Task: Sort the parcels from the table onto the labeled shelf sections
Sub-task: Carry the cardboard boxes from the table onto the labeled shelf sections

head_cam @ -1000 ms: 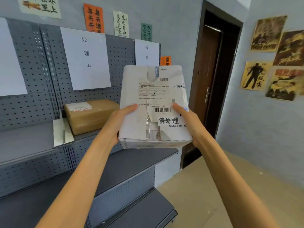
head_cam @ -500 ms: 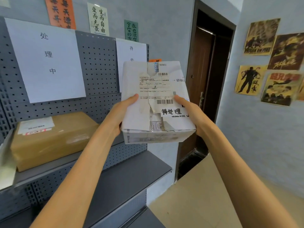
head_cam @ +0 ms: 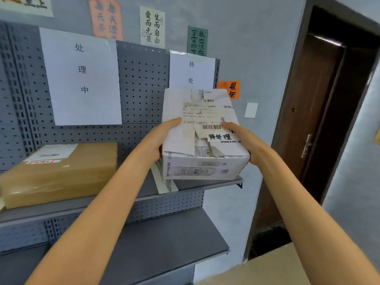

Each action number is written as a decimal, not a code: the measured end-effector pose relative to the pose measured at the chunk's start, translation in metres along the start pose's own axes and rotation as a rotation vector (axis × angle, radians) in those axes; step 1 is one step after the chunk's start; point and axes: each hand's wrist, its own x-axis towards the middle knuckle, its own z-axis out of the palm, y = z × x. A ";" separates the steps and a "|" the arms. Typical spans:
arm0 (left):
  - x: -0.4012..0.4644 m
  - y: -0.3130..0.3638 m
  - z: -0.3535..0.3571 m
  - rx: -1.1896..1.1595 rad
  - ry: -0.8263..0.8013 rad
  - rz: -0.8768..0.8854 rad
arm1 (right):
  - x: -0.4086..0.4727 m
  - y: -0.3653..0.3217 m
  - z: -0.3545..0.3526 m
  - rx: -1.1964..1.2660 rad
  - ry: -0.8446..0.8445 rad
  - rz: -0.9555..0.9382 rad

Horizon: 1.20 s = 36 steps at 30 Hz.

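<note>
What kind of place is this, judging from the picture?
Probably a small parcel sorting room. Grey pegboard shelving carries paper section signs, a brown parcel lies on one shelf, and both hands hold a white labelled parcel.

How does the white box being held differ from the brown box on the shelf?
1. The white box is gripped by the left hand and right hand; the brown box lies on the shelf untouched.
2. The white box's top is torn and ragged; the brown box's top looks smooth and intact.
3. The white box sits under the right-hand paper sign, the brown box under the left one.

Both carry shipping labels.
</note>
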 end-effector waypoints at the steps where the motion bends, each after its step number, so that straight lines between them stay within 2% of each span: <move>1: 0.006 -0.001 0.005 -0.011 0.022 -0.005 | 0.011 0.000 -0.006 -0.005 -0.030 0.003; 13: 0.058 -0.005 0.026 0.069 0.238 -0.137 | 0.124 0.011 -0.038 -0.045 -0.300 0.185; 22: 0.094 -0.027 0.009 0.254 0.390 -0.193 | 0.181 0.037 -0.028 -0.061 -0.344 0.275; 36: 0.131 -0.052 -0.008 0.456 0.405 -0.266 | 0.225 0.077 -0.018 -0.079 -0.355 0.380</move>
